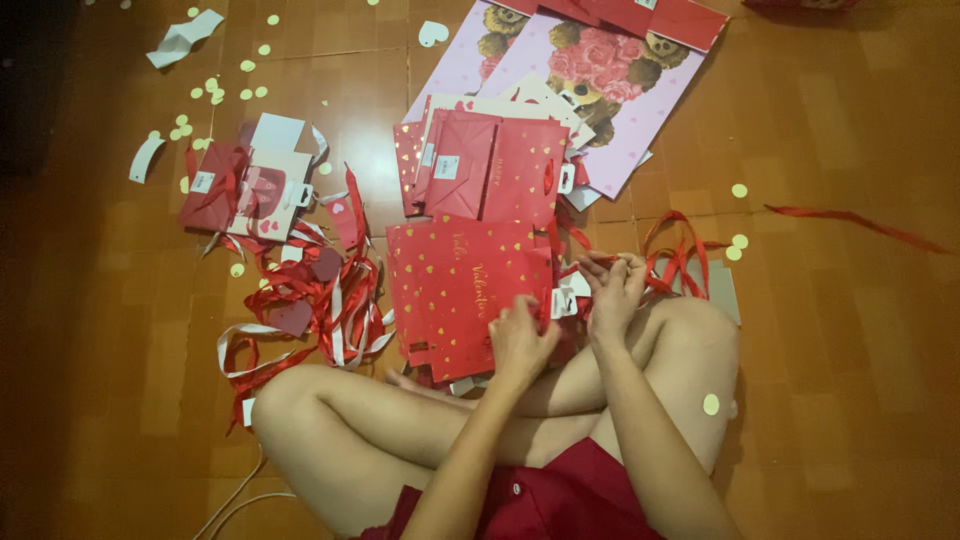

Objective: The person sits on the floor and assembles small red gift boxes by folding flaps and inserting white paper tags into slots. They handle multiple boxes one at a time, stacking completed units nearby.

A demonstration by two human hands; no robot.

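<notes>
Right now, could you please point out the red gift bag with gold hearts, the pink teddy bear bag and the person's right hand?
Red gift bag (450,290), head view, middle of its front face.
Pink teddy bear bag (640,110), head view, pink panel.
Right hand (615,290), head view, back of hand.

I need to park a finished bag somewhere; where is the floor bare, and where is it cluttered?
Bare floor lies right of the knee, below the loose red ribbon strip, with only a few paper dots. The lower left corner is also open. Crowded: the ribbon tangle left of the red gift bag, and the bag stack ahead of both hands.
</notes>
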